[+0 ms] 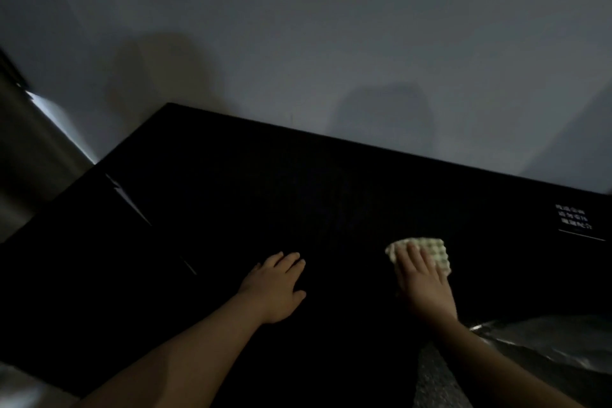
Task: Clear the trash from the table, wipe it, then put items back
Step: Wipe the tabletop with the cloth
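The right hand [422,278] presses straight fingers on a pale waffle-weave cloth [437,252] lying on the black table [298,189], the left hand [276,286] rests flat and spread nearby, and white printed characters [574,217] at the table's right edge blur beyond reading.

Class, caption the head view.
The right hand presses a pale waffle-weave cloth on the black table; left hand rests flat.

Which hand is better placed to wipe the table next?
Right: the right hand lies flat on the cloth; the left hand rests on the bare table, holding nothing.
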The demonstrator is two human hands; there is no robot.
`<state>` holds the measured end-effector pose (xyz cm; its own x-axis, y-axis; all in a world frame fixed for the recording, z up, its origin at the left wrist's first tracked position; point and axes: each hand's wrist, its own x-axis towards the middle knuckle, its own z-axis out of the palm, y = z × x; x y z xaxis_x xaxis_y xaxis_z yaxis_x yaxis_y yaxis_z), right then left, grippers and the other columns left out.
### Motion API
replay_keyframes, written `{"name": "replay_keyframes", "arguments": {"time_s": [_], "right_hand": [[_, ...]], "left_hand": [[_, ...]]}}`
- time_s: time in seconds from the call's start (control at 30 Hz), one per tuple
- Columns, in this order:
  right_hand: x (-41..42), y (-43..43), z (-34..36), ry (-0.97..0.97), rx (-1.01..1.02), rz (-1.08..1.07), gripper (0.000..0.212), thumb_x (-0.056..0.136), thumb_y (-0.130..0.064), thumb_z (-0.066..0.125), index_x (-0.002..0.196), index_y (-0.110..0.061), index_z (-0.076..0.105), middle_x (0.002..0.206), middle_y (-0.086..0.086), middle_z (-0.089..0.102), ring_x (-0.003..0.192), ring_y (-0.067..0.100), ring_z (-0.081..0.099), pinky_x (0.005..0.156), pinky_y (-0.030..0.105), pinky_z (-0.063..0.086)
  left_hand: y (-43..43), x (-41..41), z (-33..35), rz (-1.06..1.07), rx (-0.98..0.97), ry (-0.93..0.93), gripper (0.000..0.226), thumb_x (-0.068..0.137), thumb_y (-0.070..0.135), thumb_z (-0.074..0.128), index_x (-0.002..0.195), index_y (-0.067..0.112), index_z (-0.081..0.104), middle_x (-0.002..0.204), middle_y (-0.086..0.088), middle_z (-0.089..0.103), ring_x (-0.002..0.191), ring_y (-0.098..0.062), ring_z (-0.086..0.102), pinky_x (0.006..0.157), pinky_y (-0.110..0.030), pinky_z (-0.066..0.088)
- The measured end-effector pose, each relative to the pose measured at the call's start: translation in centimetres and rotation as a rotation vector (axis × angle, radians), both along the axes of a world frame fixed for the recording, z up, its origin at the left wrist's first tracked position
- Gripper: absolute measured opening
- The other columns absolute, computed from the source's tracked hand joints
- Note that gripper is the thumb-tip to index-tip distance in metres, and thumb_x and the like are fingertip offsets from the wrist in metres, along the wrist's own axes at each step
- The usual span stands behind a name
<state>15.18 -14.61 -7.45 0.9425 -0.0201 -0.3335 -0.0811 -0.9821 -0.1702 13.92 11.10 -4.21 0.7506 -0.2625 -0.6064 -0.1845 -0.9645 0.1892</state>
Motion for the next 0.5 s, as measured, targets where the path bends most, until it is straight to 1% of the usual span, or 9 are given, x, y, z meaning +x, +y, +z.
{"name": "replay_keyframes", "arguments": {"time_s": [0.07,0.1,0.23,0.27,0.3,0.33,0.37,0.43,0.5], "right_hand": [[-0.2,2.6,0.3,-0.046,0.010,-0.125,0.052,0.102,-0.034,0.021,0.151,-0.027,0.004,0.160,0.001,-0.003,0.147,0.024,-0.001,0.117,0.042,0.008],[-0.6,4.7,0.2,-0.034,0.005,-0.087,0.052,0.102,-0.034,0.019,0.151,-0.026,0.004,0.160,0.003,-0.002,0.147,0.026,0.000,0.117,0.043,0.009],[-1.3,8.9,-0.4,-0.036,0.090,0.359,0.068,0.086,-0.046,-0.005,0.151,-0.026,-0.001,0.157,-0.003,-0.014,0.146,0.021,-0.009,0.114,0.035,-0.006],[-0.6,8.1,-0.8,-0.079,0.091,0.426,0.069,0.085,-0.045,-0.004,0.152,-0.026,0.004,0.155,-0.004,-0.012,0.146,0.021,-0.005,0.114,0.034,-0.003],[0.4,7.1,-0.9,-0.150,0.055,0.444,0.068,0.087,-0.042,0.002,0.151,-0.025,0.015,0.153,-0.003,-0.006,0.146,0.022,0.006,0.115,0.036,0.008],[1.5,5.6,-1.0,-0.193,0.020,0.387,0.066,0.087,-0.040,0.006,0.149,-0.025,0.022,0.154,-0.001,0.001,0.145,0.023,0.015,0.115,0.038,0.018],[2.6,4.0,-1.1,-0.176,-0.013,0.292,0.062,0.091,-0.037,0.009,0.150,-0.025,0.019,0.157,0.001,0.002,0.146,0.023,0.014,0.115,0.039,0.019],[4.6,0.7,-1.4,-0.043,-0.028,0.078,0.054,0.100,-0.031,0.019,0.152,-0.027,0.004,0.160,0.002,-0.006,0.147,0.021,-0.003,0.117,0.036,0.008],[5.9,-0.9,-0.7,-0.025,0.005,-0.095,0.055,0.102,-0.027,0.025,0.151,-0.028,0.003,0.160,0.001,-0.007,0.147,0.022,-0.005,0.117,0.038,0.005]], "left_hand": [[0.0,0.6,0.1,0.006,-0.003,0.005,0.064,0.101,0.045,0.029,0.153,0.023,0.000,0.160,0.008,-0.009,0.147,-0.019,-0.007,0.120,-0.041,0.009],[-0.1,0.9,0.0,0.018,-0.006,0.001,0.063,0.101,0.043,0.029,0.153,0.024,0.000,0.160,0.008,-0.010,0.147,-0.019,-0.008,0.120,-0.041,0.009],[-0.5,2.7,-0.4,0.043,0.001,-0.022,0.059,0.102,0.036,0.030,0.152,0.025,0.000,0.160,0.008,-0.010,0.147,-0.019,-0.010,0.121,-0.042,0.008],[-0.5,3.2,-0.4,0.039,0.000,-0.019,0.059,0.102,0.035,0.029,0.152,0.025,0.001,0.160,0.008,-0.010,0.147,-0.019,-0.010,0.121,-0.042,0.008],[-0.5,3.8,-0.3,0.036,-0.004,-0.011,0.058,0.102,0.035,0.028,0.152,0.025,0.001,0.160,0.008,-0.010,0.147,-0.019,-0.010,0.121,-0.042,0.008],[-0.4,4.3,-0.2,0.037,-0.012,0.000,0.058,0.103,0.034,0.028,0.152,0.025,0.001,0.160,0.008,-0.010,0.147,-0.019,-0.009,0.121,-0.042,0.009],[-0.4,4.7,-0.1,0.039,-0.018,0.009,0.057,0.103,0.034,0.027,0.152,0.025,0.000,0.160,0.008,-0.010,0.147,-0.019,-0.009,0.121,-0.042,0.008],[-0.4,5.6,-0.1,0.038,-0.014,0.014,0.056,0.103,0.034,0.026,0.152,0.025,0.000,0.160,0.007,-0.011,0.147,-0.018,-0.009,0.121,-0.042,0.009],[-0.4,6.5,-0.1,0.039,-0.011,0.013,0.056,0.103,0.033,0.025,0.152,0.024,-0.001,0.160,0.006,-0.011,0.147,-0.019,-0.009,0.121,-0.042,0.009]]}}
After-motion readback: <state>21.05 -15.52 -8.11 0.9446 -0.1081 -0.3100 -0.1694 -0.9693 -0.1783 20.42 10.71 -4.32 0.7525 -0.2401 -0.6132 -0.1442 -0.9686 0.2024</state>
